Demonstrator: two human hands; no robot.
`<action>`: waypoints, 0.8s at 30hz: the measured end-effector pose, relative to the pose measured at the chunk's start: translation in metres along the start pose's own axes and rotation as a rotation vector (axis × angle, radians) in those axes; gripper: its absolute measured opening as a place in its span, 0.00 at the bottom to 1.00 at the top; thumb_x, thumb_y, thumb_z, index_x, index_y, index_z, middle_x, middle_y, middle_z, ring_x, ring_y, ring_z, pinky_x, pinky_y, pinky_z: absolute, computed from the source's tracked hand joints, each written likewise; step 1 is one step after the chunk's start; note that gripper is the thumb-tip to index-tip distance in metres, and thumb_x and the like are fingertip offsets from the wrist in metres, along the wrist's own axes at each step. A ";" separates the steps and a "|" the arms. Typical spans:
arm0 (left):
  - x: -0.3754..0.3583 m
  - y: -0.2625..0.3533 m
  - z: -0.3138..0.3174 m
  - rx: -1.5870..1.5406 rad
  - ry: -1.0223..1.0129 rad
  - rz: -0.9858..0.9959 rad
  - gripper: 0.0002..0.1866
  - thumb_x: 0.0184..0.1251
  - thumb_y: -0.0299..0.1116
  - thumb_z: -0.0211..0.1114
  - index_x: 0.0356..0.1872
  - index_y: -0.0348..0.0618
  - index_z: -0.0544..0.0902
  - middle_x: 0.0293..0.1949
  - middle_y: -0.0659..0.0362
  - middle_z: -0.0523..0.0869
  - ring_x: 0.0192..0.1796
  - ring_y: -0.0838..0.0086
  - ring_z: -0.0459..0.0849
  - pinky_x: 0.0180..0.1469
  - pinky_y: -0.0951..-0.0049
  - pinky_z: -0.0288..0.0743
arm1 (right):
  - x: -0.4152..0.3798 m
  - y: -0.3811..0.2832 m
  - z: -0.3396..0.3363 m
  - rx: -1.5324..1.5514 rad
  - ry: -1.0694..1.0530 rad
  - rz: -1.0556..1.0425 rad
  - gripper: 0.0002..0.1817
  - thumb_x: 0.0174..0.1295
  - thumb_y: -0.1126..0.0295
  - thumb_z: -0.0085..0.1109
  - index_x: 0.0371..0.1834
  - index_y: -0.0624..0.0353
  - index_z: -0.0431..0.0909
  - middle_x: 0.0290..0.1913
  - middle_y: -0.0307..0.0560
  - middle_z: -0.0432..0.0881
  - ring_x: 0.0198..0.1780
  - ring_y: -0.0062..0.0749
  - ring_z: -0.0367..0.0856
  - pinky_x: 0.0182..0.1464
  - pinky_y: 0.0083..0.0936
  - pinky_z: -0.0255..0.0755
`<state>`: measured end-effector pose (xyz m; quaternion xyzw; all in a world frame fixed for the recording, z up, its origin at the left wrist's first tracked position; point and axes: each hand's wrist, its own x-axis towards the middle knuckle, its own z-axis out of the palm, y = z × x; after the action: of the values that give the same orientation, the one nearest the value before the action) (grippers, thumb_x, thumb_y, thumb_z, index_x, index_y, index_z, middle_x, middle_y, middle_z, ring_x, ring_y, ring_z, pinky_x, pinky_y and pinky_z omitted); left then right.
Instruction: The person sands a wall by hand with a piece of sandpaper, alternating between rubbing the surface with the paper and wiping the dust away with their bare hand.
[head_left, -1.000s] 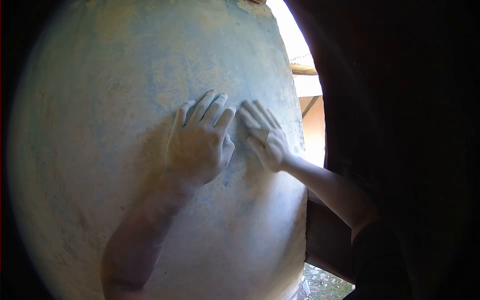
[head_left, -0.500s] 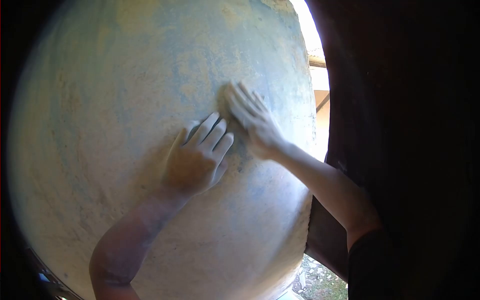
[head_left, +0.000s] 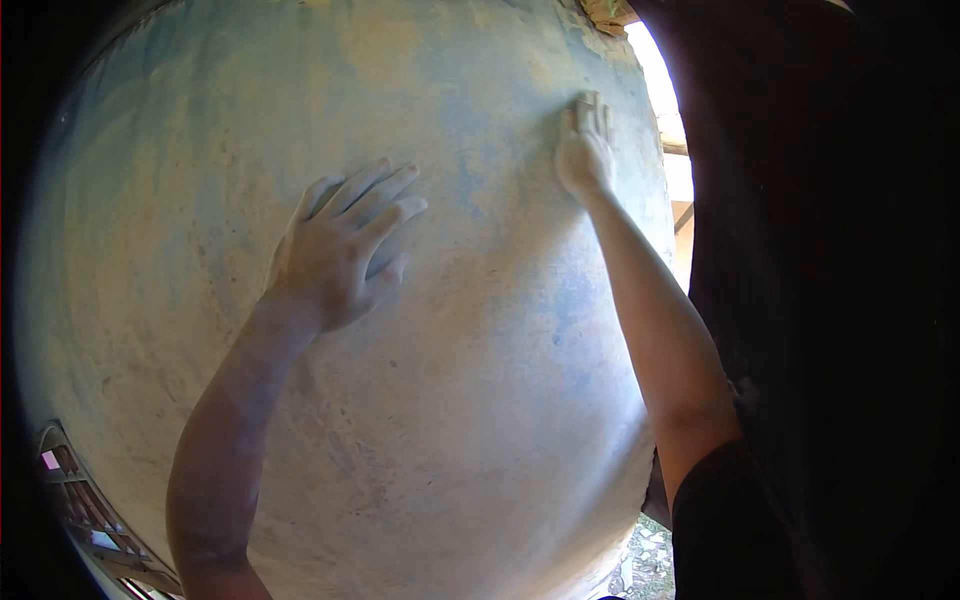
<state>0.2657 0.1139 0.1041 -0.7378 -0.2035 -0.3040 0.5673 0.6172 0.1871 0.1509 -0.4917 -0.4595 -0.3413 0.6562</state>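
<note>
A broad wall surface [head_left: 450,400], pale with blue and yellowish patches, fills most of the view. Left of centre, my left hand [head_left: 345,235] lies against it, fingers spread and pointing up and to the right, holding nothing. Higher up, near the wall's right edge, my right hand [head_left: 587,148] rests on the surface with its fingers stretched upward and nothing in it. Pale dust coats both hands. The two hands are well apart.
A dark surface [head_left: 820,250] takes up the right side. Beyond the wall's right edge shows a bright gap with a beam [head_left: 675,146]. Stony ground [head_left: 648,560] lies at the lower right, and a metal frame [head_left: 95,515] stands at the lower left.
My right hand has moved up and to the right along the wall. My left hand has shifted up and left, so the hands are farther apart. The view has also shifted slightly.
</note>
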 end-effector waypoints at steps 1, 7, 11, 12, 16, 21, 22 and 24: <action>0.005 -0.003 -0.004 0.000 0.011 0.010 0.31 0.67 0.37 0.69 0.73 0.56 0.74 0.82 0.61 0.70 0.85 0.64 0.62 0.84 0.50 0.55 | -0.004 -0.023 0.003 -0.021 -0.033 -0.135 0.34 0.87 0.54 0.33 0.90 0.55 0.47 0.92 0.46 0.40 0.91 0.46 0.36 0.90 0.40 0.33; -0.003 -0.020 -0.032 0.020 0.052 -0.090 0.30 0.69 0.40 0.69 0.73 0.56 0.76 0.81 0.61 0.71 0.85 0.65 0.62 0.86 0.52 0.55 | -0.138 -0.086 -0.033 0.143 -0.361 -0.791 0.32 0.88 0.51 0.31 0.91 0.41 0.45 0.92 0.41 0.39 0.91 0.41 0.36 0.90 0.49 0.29; -0.037 -0.029 -0.045 0.068 0.023 -0.106 0.30 0.71 0.40 0.68 0.73 0.56 0.76 0.81 0.60 0.71 0.85 0.65 0.62 0.85 0.51 0.55 | -0.133 -0.023 -0.043 -0.190 -0.440 -0.734 0.32 0.86 0.56 0.36 0.91 0.36 0.48 0.92 0.43 0.40 0.91 0.42 0.38 0.90 0.50 0.29; -0.044 -0.028 -0.044 0.061 0.038 -0.096 0.29 0.69 0.39 0.68 0.73 0.56 0.76 0.82 0.60 0.70 0.85 0.64 0.62 0.85 0.50 0.55 | -0.118 -0.008 -0.046 -0.187 -0.344 -0.636 0.31 0.86 0.58 0.36 0.91 0.38 0.49 0.92 0.46 0.42 0.91 0.47 0.39 0.90 0.51 0.30; -0.053 -0.022 -0.038 0.035 0.042 -0.101 0.29 0.68 0.37 0.68 0.71 0.57 0.77 0.83 0.62 0.69 0.86 0.64 0.62 0.85 0.50 0.55 | -0.027 0.044 -0.015 0.074 -0.085 -0.119 0.33 0.87 0.56 0.29 0.92 0.45 0.43 0.92 0.47 0.40 0.91 0.48 0.36 0.90 0.50 0.27; -0.049 -0.019 -0.039 0.031 0.071 -0.124 0.28 0.68 0.37 0.68 0.70 0.57 0.78 0.81 0.62 0.70 0.85 0.65 0.63 0.85 0.51 0.56 | -0.014 -0.049 0.006 -0.033 -0.004 -0.070 0.33 0.87 0.54 0.25 0.91 0.48 0.45 0.92 0.44 0.39 0.91 0.47 0.37 0.90 0.49 0.31; -0.050 -0.018 -0.039 0.038 0.091 -0.131 0.27 0.68 0.37 0.68 0.70 0.57 0.79 0.81 0.61 0.71 0.84 0.66 0.64 0.85 0.52 0.56 | -0.028 -0.061 0.017 -0.078 0.044 -0.291 0.33 0.87 0.52 0.27 0.91 0.48 0.46 0.92 0.44 0.40 0.91 0.46 0.36 0.90 0.49 0.31; -0.052 -0.014 -0.040 0.019 0.096 -0.143 0.26 0.68 0.36 0.68 0.69 0.56 0.79 0.81 0.61 0.72 0.84 0.66 0.65 0.85 0.52 0.56 | -0.074 -0.102 0.018 -0.040 -0.019 -0.541 0.34 0.86 0.48 0.30 0.91 0.47 0.48 0.92 0.42 0.42 0.91 0.45 0.36 0.90 0.49 0.31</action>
<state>0.2097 0.0814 0.0858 -0.7004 -0.2312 -0.3770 0.5603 0.4952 0.1751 0.1164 -0.3670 -0.5734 -0.5086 0.5272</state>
